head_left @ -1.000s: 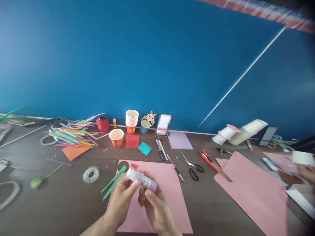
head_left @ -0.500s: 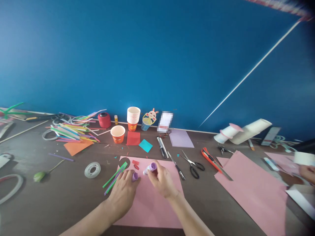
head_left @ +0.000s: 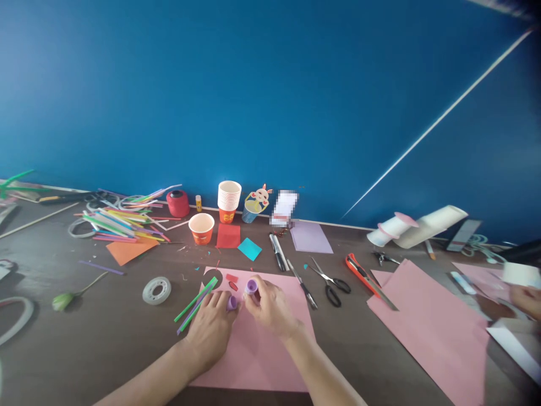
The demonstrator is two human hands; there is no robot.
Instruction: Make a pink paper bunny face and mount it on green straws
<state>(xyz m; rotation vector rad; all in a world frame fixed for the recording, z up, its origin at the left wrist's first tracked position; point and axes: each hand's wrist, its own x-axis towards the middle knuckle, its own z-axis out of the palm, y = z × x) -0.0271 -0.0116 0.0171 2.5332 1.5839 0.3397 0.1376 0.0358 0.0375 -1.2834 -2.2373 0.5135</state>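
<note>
My right hand (head_left: 273, 307) is closed around a purple glue stick (head_left: 251, 287), its round purple end turned up toward me. Beside it, my left hand (head_left: 212, 327) has its fingers wrapped round a small purple cap (head_left: 231, 303), mostly covered by the hand. Both are over a pink sheet of paper (head_left: 262, 366). A small red paper piece and a red oval cutout (head_left: 233, 286) lie on the sheet just beyond my fingers. Green and purple straws (head_left: 195, 301) rest along the left hand, partly hidden by it.
Scissors (head_left: 332, 285), a pen (head_left: 306, 290) and an orange box cutter (head_left: 367, 276) lie right of the sheet. A tape roll (head_left: 156, 291) is at left. Paper cups (head_left: 229, 197) stand near the blue wall. Another person's hand (head_left: 526, 299) shows at far right.
My right hand has shifted slightly left toward my left hand, and the glue stick in it has turned more upright. The left hand keeps its grip.
</note>
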